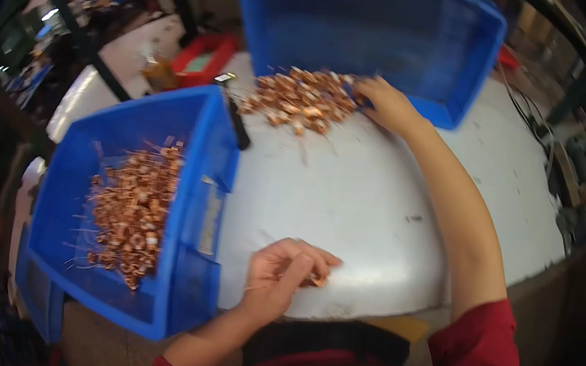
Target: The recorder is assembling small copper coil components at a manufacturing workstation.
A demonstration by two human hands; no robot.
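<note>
Above the near part of the table, my left hand (280,273) is closed with thumb and fingers together around a small copper wire coil (318,280). Stretched far forward, my right hand (388,107) touches the right side of a heap of copper coils (299,100) with loose wire ends. Its fingertips are blurred and partly hidden among the coils, so their grip does not show. The heap lies at the mouth of a large blue bin (484,67) tipped on its side. At the left, another blue bin (196,164) holds many similar copper coils (132,214).
A dark-handled tool (237,119) lies between the left bin and the heap. Behind it sits a red tray (207,60) beside a yellowish container (160,75). The pale tabletop (335,195) spreads between my hands. Cables (535,118) hang at the far right edge.
</note>
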